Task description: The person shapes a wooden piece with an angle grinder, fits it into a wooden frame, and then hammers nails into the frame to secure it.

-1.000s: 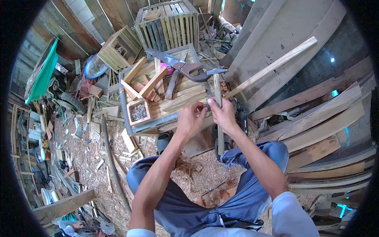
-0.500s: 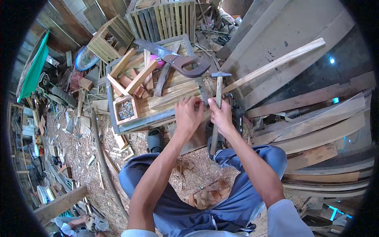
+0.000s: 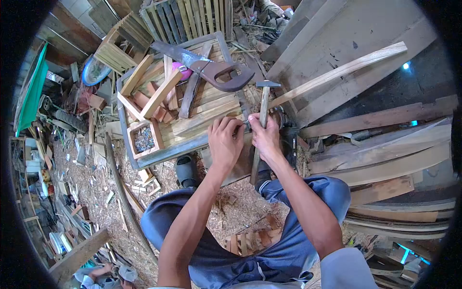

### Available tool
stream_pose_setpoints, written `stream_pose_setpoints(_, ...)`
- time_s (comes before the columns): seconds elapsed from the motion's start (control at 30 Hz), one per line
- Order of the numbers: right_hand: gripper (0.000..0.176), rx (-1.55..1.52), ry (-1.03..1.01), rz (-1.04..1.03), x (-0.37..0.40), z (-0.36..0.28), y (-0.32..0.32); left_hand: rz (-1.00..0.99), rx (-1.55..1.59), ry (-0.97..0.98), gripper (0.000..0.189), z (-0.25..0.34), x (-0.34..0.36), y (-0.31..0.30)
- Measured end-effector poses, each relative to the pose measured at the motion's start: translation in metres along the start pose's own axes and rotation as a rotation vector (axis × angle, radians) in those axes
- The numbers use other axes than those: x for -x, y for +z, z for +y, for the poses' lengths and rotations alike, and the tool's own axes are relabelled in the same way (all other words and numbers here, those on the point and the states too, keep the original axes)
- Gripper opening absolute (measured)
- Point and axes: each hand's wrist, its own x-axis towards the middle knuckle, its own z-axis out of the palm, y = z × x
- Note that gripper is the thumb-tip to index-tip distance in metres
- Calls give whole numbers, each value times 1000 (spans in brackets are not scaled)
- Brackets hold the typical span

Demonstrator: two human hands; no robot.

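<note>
My right hand (image 3: 266, 139) is wrapped round the wooden handle of a hammer (image 3: 264, 102), whose metal head points up and away from me. My left hand (image 3: 224, 144) is just beside it, over the front edge of a low slatted wooden table (image 3: 163, 160). Its fingers are curled with the tips together, and whatever they pinch is too small or hidden to make out. A handsaw (image 3: 219, 76) lies across the table beyond both hands. To the left, a small wooden box (image 3: 157, 139) holds many nails.
Wood offcuts (image 3: 161, 94) and a pink round object (image 3: 182, 70) lie on the table. A slatted crate (image 3: 187, 21) stands behind. Boards (image 3: 380, 149) are stacked at right, and a long strip (image 3: 346, 72) leans there. Another person (image 3: 98, 274) shows at lower left.
The view has shifted a little, so the table and saw sit slightly further left. Both hands keep nearly the same pose, and the hammer stays in my right hand.
</note>
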Motion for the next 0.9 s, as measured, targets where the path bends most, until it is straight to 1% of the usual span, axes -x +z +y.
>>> stream_pose_setpoints(0.07,10,-14,-5,-5,-1,0,-1,12,46,-77,11,2,0,6)
stream_pose_setpoints(0.13,12,-1,-2,-12,-3,5,-5,25,63,-101,9,2,0,8)
stream_pose_setpoints(0.23,13,273,-264,66,-10,17,-5,44,57,-119,9,1,0,8)
stream_pose_setpoints(0.37,15,284,-205,87,-13,23,-8,75,51,-125,9,-3,0,6)
stream_pose_setpoints(0.4,15,283,-217,89,-14,23,-7,61,73,-105,10,-4,-1,6)
stream_pose_setpoints(0.5,16,258,-235,89,-15,25,-6,32,-30,-81,10,-1,1,2)
stream_pose_setpoints(0.6,16,286,-244,120,-14,24,-9,39,-77,-6,12,1,0,1)
stream_pose_setpoints(0.73,15,468,-372,174,-9,12,-17,65,8,-51,11,-1,2,0)
stream_pose_setpoints(0.83,15,595,-504,144,4,-5,-22,50,51,-74,10,-6,1,-2)
stream_pose_setpoints(0.9,18,650,-465,113,12,-18,-21,47,63,-85,9,-5,1,-4)
